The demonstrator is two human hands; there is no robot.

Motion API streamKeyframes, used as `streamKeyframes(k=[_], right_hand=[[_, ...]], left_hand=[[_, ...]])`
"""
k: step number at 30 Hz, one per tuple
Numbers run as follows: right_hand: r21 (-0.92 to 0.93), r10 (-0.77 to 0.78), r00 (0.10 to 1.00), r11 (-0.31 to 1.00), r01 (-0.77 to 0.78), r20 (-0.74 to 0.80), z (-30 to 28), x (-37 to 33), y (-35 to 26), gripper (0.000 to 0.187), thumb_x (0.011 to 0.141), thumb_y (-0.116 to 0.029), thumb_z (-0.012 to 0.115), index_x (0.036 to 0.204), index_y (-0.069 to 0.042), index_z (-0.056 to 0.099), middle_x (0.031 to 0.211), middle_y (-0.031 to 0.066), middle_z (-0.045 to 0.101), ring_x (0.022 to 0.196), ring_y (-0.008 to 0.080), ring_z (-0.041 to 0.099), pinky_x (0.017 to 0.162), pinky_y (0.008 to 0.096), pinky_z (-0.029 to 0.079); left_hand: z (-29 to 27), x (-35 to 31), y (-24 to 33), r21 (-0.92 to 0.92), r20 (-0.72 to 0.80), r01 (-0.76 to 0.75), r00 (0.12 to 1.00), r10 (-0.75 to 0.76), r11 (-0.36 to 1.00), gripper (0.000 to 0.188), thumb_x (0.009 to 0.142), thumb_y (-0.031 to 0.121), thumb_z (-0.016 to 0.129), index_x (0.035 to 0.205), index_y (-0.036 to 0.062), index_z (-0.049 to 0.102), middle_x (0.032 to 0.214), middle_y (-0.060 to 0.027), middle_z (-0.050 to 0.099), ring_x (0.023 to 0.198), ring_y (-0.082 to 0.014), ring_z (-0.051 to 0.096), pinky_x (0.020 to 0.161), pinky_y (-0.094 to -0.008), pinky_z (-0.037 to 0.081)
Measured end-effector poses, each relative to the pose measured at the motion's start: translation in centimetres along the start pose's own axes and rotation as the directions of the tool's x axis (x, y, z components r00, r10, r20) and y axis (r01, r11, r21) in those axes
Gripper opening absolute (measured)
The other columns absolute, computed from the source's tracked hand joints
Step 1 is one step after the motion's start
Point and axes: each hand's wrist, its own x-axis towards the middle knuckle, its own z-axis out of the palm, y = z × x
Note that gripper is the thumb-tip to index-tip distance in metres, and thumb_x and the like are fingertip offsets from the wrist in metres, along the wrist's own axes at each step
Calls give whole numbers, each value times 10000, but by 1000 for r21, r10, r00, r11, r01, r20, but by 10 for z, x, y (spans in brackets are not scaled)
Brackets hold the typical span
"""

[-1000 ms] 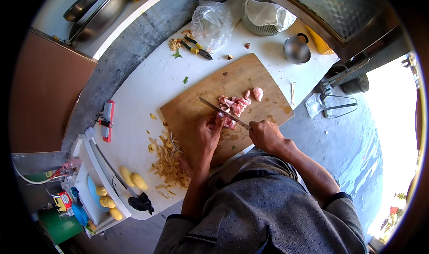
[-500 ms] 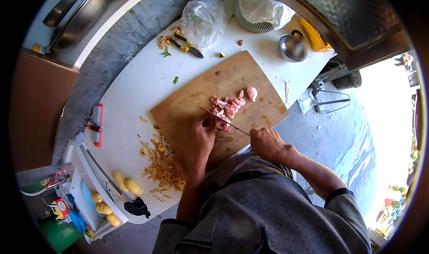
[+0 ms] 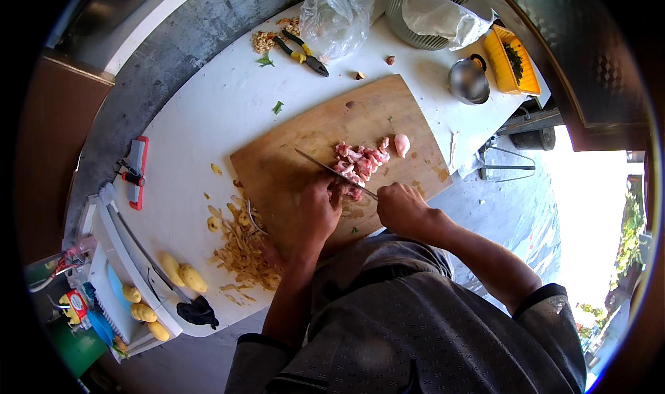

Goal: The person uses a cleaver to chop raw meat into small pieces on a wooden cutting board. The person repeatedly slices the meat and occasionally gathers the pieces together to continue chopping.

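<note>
A wooden cutting board [image 3: 298,214] lies across the white table, with chopped raw pink meat [image 3: 361,164] heaped near its middle. My right hand [image 3: 405,209] is wrapped round the handle of a knife [image 3: 318,163], whose thin blade slants over the near side of the meat, tip to the far left. Just on my side of the blade, my left hand [image 3: 320,205] has its fingers curled against the meat; the fingertips are partly hidden. A peeled garlic-like bulb [image 3: 402,145] sits right of the meat.
Left of the board are potato peelings [image 3: 246,255] and several potatoes [image 3: 181,270]. Pliers [image 3: 307,53], a plastic bag [image 3: 337,16] and a ribbed basket [image 3: 422,20] stand at the back. A metal bowl [image 3: 469,82] and yellow basket [image 3: 511,61] are far right.
The view has shifted slightly. On the board, the knife has moved a little left, and my left hand has come slightly right and nearer to me beside the meat.
</note>
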Motion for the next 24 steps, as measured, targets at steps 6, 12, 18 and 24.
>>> streamKeyframes(k=[6,12,18,24], right_hand=[[-55,62,992,997,-56,113,-4,42,-28,218,896,-68,629,1020,22,784,1039,288,769,1029,459,764,896,551,617],[-65,-44,999,997,42,-26,26,63,9,192,896,-111,676,927,46,782,912,295,758,870,454,767,786,556,614],[-19,-100,990,995,98,-103,31,51,16,174,889,-82,643,848,44,756,875,301,744,837,485,750,791,562,605],[-165,-140,988,978,128,-62,36,27,45,208,905,-89,621,771,-6,756,844,240,725,828,427,750,799,525,610]], left_hand=[[21,-6,-30,-86,-49,-35,998,31,996,97,1024,56,741,1088,-18,744,918,-157,790,821,-244,790,710,-364,611],[30,-2,-21,-126,-141,-39,990,21,991,131,967,42,765,1096,35,741,916,-187,738,782,-399,725,710,-470,575],[36,-8,-25,-336,-155,148,965,-210,930,211,995,146,806,1082,-26,719,893,-192,751,753,-315,751,705,-430,591],[37,-12,-35,-263,-215,119,960,-178,957,239,1019,196,795,1031,-32,725,854,-166,745,727,-272,726,686,-421,571]])
